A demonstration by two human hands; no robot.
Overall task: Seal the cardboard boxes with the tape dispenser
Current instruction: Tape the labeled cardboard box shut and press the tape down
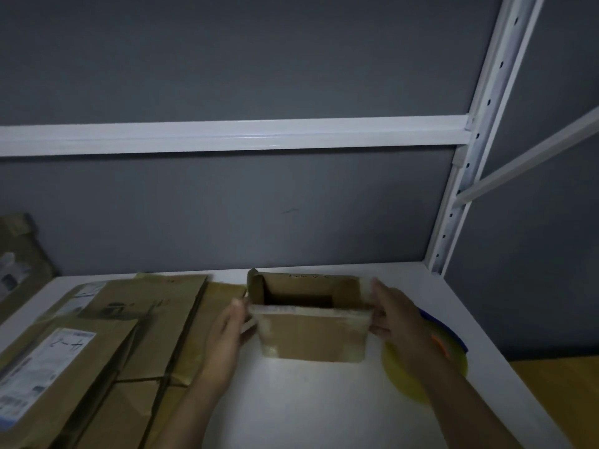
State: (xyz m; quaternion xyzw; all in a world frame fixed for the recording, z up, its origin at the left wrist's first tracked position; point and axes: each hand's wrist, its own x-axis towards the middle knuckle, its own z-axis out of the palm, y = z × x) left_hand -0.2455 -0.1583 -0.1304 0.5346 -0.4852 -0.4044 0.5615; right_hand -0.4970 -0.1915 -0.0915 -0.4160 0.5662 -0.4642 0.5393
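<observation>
Tape half hidden, grip blurred, cardboard cropped

The yellow tape roll (455,359) lies mostly behind the right hand (402,322) and its forearm. The left hand (227,332) is motion-blurred, so how its fingers meet the open box (311,332) cannot be told. Left of it, flattened boxes (107,351) run off the frame, their labels (48,361) unreadable.

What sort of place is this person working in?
Likely a packing or stockroom corner: flattened cardboard boxes with shipping labels on a white table, a metal shelving frame around it, and a yellow tape roll beside the open box.
</observation>
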